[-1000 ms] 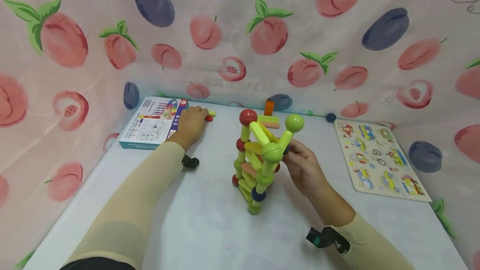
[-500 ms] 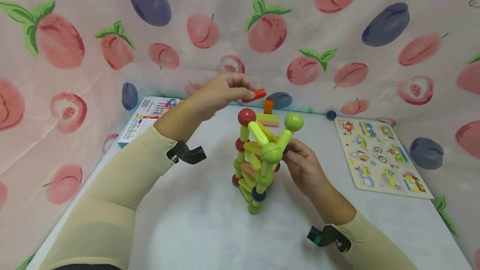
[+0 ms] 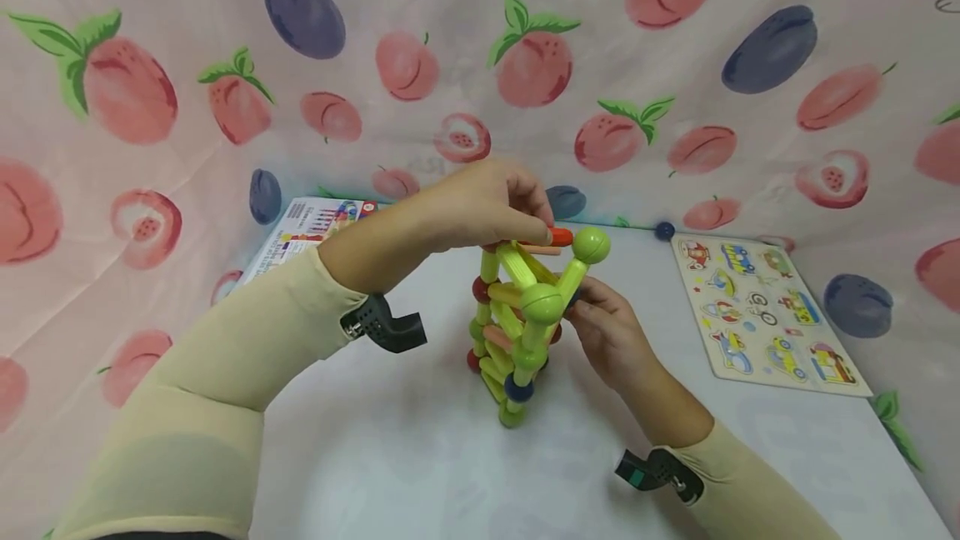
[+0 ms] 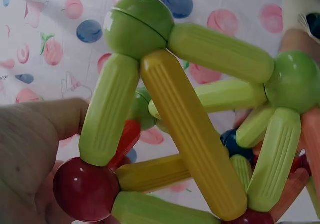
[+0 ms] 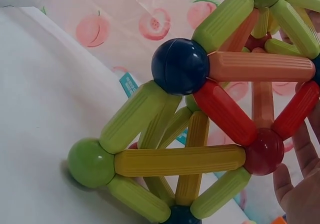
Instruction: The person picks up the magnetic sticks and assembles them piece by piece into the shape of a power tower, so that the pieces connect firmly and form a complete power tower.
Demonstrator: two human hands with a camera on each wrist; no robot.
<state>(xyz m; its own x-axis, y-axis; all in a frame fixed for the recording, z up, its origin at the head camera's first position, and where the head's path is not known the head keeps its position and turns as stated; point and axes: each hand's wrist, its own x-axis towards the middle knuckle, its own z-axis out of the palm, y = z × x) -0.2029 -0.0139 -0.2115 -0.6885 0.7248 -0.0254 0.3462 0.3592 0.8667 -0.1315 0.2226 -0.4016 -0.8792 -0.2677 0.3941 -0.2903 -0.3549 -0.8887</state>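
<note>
A tower of magnetic building sticks and balls point(image 3: 532, 332), mostly green with yellow, red and blue parts, stands at the table's middle. Over its top, my left hand point(image 3: 495, 202) pinches a red magnetic stick point(image 3: 561, 237), whose free end points right at the upper green ball point(image 3: 591, 245). In the left wrist view, that hand is partly behind a dark red ball point(image 4: 86, 189). My right hand point(image 3: 611, 332) holds the tower's right side near a blue ball point(image 3: 574, 297); some fingertips are hidden behind it. The right wrist view shows several sticks joined by balls beside this hand point(image 5: 305, 184).
A toy box point(image 3: 300, 232) lies at the back left, partly covered by my left arm. A wooden picture puzzle board point(image 3: 765, 315) lies on the right, with a loose blue ball point(image 3: 664, 230) near its far corner. A salmon stick point(image 3: 543, 250) lies behind the tower.
My left hand has come from beside the box, lifted the red stick and carried it right to the tower's top. My right hand and the tower have stayed nearly still.
</note>
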